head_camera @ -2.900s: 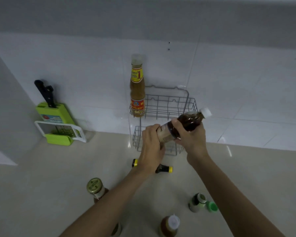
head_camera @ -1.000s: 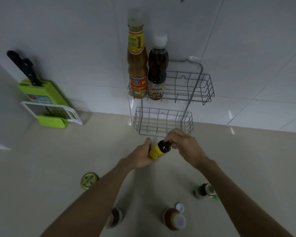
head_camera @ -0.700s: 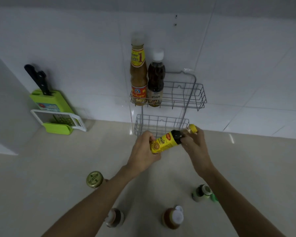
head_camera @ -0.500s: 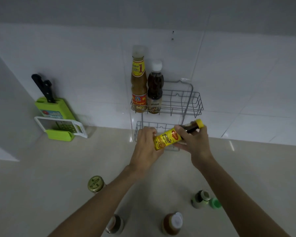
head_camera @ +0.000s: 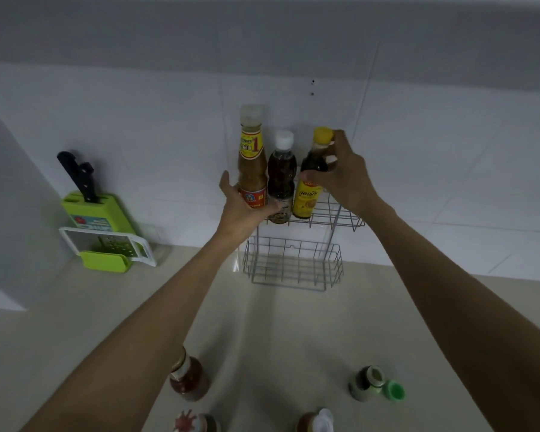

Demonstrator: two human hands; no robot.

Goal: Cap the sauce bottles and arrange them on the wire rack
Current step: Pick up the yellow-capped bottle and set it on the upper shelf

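A knife block (head_camera: 89,204) with a grater (head_camera: 106,244) propped against it is seen at far left on the counter (head_camera: 75,322). The left hand (head_camera: 242,210) is placed against the base of the tall bottle (head_camera: 252,160) on the upper shelf of the rack (head_camera: 293,263), fingers spread and cupped; whether it is gripped cannot be told. Beside it the dark bottle (head_camera: 282,176), white-capped, is stood upright. Next right, the yellow-capped bottle (head_camera: 312,182) is held upright on the same shelf, the right hand (head_camera: 343,179) clamped on its shoulder. The lower shelf is bare. On the counter, a red jar (head_camera: 189,380) and an open green-lidded jar (head_camera: 367,383) are noted.
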